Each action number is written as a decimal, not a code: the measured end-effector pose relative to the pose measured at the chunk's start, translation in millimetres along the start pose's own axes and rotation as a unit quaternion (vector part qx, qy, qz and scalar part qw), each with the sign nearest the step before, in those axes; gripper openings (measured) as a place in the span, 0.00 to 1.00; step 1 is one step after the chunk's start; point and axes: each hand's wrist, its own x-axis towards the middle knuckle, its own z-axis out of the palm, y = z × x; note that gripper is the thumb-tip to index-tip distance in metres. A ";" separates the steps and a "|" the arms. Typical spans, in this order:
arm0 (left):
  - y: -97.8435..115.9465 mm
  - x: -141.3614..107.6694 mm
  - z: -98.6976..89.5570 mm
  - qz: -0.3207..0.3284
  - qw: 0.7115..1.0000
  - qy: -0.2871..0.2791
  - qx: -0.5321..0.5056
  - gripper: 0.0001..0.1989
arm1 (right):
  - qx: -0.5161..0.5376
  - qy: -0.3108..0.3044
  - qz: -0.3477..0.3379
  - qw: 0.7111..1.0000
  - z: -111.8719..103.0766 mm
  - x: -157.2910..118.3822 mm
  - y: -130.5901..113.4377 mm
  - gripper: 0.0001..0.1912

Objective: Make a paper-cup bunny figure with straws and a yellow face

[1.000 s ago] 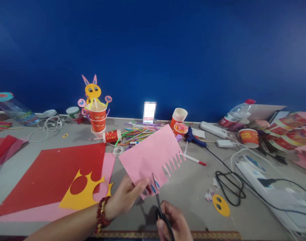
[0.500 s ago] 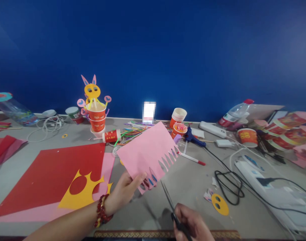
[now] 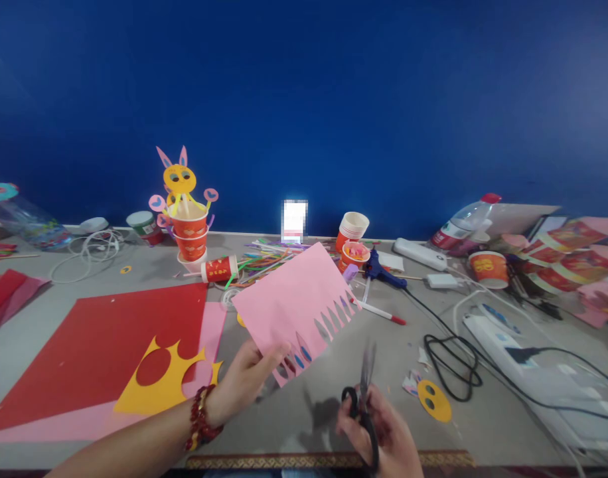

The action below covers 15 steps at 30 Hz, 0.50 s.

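Left hand [image 3: 248, 377] is pinching pink, rectangular, notch-edged paper sheet [image 3: 289, 302] at near end, long axis running far-right; right hand [image 3: 383, 428], gripping black-handled metal scissors [image 3: 366, 375], is hovering apart, right of notched edge.

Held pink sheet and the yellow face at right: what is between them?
Between the pink sheet and yellow face, the head view shows scissors in the right hand.

A pink sheet [image 3: 287, 295] — held up at a slant — has a row of narrow, pointed notches along its right-hand edge and 2 blue pointed shapes [image 3: 299, 360] near its closest corner. The scissors [image 3: 367, 372] — dark loop handles, slim metal blades — are apart from that cut edge, to its right, tips forward; blur hides the blades' exact spread.
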 end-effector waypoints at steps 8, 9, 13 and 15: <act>-2.8 -3.1 5.9 0.002 1.000 -0.022 0.001 0.21 | 0.049 0.060 -0.068 0.995 33.0 29.7 -7.1 0.18; -3.7 -3.7 6.2 0.003 1.000 -0.021 -0.003 0.21 | 0.061 0.066 -0.076 0.993 36.7 31.6 -5.1 0.18; -8.3 -6.6 6.3 -0.013 0.999 -0.032 -0.011 0.21 | 0.095 0.083 -0.083 0.989 46.9 33.9 3.6 0.20; -9.4 -7.8 6.2 -0.018 0.999 -0.031 -0.009 0.22 | 0.095 0.080 -0.078 0.989 47.9 33.5 4.5 0.20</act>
